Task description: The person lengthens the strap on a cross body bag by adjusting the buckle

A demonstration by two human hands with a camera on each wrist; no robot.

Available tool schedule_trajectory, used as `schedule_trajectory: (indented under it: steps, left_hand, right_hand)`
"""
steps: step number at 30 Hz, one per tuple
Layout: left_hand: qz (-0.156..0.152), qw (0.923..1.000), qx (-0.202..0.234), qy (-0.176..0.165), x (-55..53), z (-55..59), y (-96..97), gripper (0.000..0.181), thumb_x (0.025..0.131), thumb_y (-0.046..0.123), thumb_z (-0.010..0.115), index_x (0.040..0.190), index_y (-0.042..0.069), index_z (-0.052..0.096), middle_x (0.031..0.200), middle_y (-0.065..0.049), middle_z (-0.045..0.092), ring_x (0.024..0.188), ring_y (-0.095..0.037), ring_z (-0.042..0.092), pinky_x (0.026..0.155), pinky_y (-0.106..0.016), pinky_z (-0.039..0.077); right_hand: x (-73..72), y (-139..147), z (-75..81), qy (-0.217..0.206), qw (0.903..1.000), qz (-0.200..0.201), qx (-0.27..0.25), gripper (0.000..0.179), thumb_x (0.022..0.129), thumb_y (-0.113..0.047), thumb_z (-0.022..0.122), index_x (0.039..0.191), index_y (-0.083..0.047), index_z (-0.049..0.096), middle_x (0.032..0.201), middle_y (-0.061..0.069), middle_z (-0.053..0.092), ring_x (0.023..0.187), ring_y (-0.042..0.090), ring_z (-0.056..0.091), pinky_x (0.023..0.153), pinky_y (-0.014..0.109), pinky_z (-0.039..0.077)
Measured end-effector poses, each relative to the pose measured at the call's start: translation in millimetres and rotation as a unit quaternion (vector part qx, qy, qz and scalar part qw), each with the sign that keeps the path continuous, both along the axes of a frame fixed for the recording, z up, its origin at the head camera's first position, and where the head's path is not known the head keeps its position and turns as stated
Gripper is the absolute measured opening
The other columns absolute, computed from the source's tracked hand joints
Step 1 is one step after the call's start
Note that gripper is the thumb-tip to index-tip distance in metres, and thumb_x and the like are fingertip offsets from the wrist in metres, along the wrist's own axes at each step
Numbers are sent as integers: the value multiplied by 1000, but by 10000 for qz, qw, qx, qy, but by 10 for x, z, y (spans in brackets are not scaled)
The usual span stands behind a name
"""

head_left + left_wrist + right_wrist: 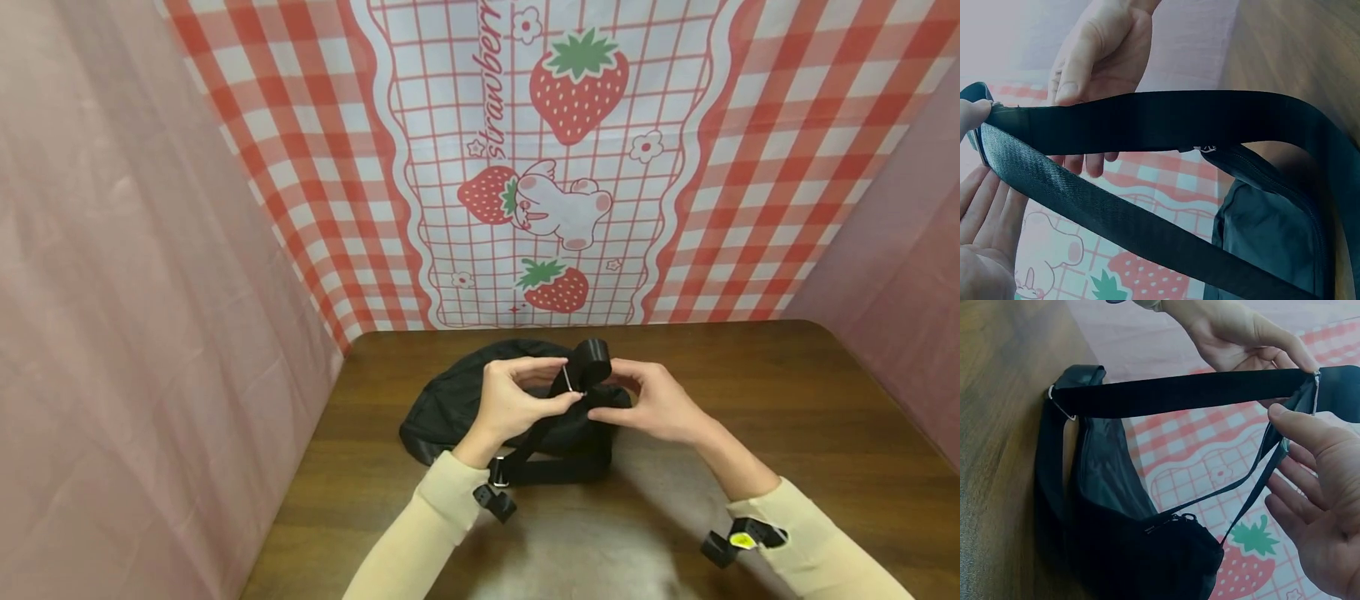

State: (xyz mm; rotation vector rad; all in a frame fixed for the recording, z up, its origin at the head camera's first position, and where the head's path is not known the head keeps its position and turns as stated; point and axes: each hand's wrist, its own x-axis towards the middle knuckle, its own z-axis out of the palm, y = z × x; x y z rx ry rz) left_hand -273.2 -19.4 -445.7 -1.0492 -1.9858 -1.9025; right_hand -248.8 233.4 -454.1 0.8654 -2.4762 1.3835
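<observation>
Bag [453, 408], black, lies on the worktop [750, 392] at lower centre of the head view, partly covered by the left hand [508, 406]; that hand pinches a thin metal buckle [567, 378] on the strap [594, 359], whose dark folds blend together; the right hand [663, 404] curves beside it, thumb and fingers apart. In the left wrist view, the left hand, cut off at the left edge, holds the buckle; the strap hides the right hand's middle at upper centre. In the right wrist view, the right hand, cropped at right, has loose fingers; whether its thumb touches the strap I cannot tell; the bag's bottom is cut off.
</observation>
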Motion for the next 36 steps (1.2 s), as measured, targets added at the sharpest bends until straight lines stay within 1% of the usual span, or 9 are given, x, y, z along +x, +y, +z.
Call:
schedule_trajectory:
  steps: [6,11,15,22,26,29,32,34,36]
  left_hand:
    - [-37,9999,50,-79,-7,4,-49,40,78,-1,92,116,-2,81,109,-23,81,91,-23,82,82,-37,69]
    - [-64,9999,106,-93,-33,4,-97,39,77,-3,91,115,-4,81,109,-24,80,90,-23,82,82,-37,69]
    - [-66,9999,65,-95,-33,1,-130,39,77,-2,91,114,-4,81,110,-24,80,91,-20,82,82,-37,69]
    - [-46,9999,82,-136,-13,13,-136,39,77,-3,91,115,-3,81,111,-23,80,92,-20,82,84,-37,69]
    - [-101,9999,69,-108,7,21,-97,39,77,-4,91,115,-4,80,110,-24,80,92,-27,82,84,-38,69]
    - [-194,9998,16,-11,20,21,-64,39,78,-4,91,116,-5,80,110,-25,80,92,-31,82,84,-38,69]
    - [-211,9997,-57,67,19,25,-53,39,79,-3,91,116,-5,79,111,-24,80,93,-29,82,84,-37,69]
    - [-153,9998,-94,84,11,29,-62,39,79,-2,91,116,-4,80,110,-23,80,93,-26,82,84,-35,69]
    - [-88,9999,-117,53,4,38,-81,40,78,-2,92,116,-4,80,110,-23,81,93,-25,82,84,-34,68]
  right_hand:
    - [-26,24,9,164,9998,-47,76,34,82,-10,93,111,-21,79,107,-3,76,99,11,75,91,17,61]
    - [-8,93,21,271,9992,-182,230,40,81,-11,94,118,-18,79,108,-1,77,99,6,72,91,12,58]
    - [6,147,28,329,9986,-208,355,44,82,-13,94,123,-18,79,110,-2,76,101,5,71,93,16,60]
    - [14,199,-22,208,9979,-236,574,45,83,-15,93,126,-21,77,115,-5,76,106,2,71,95,13,58]
    - [13,117,-89,112,9993,39,351,49,84,-13,92,129,-19,74,120,-1,77,108,4,72,95,18,60]
    - [22,16,-125,185,9996,203,113,44,83,-12,93,123,-17,75,112,1,78,100,5,73,86,21,63]
    - [34,-54,-139,408,9991,108,-20,38,81,-9,94,114,-16,77,104,1,77,91,4,71,77,20,62]
    - [44,-69,-131,572,9983,-46,-33,37,79,-8,95,111,-15,78,103,1,76,90,3,69,77,16,61]
    - [56,-64,-114,692,9975,-165,-25,38,79,-6,95,114,-12,80,104,1,76,90,2,69,80,12,60]
